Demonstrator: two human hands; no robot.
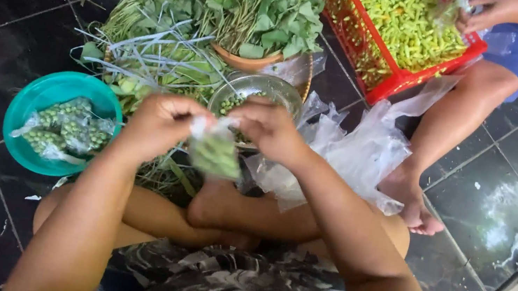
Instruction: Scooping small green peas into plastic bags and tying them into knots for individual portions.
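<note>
Hands, left hand point(160, 124), right hand point(269, 129), pinched on small bag point(215, 152) top, bag hanging lengthwise downward

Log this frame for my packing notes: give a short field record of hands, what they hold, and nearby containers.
left hand: pinches the top of the small clear bag
right hand: grips the same bag top
bag contents: green, blurred
teal bowl: holds filled bags of small green pods
glass bowl: behind the hands
red crate: green chillies, another person's hand above
</note>
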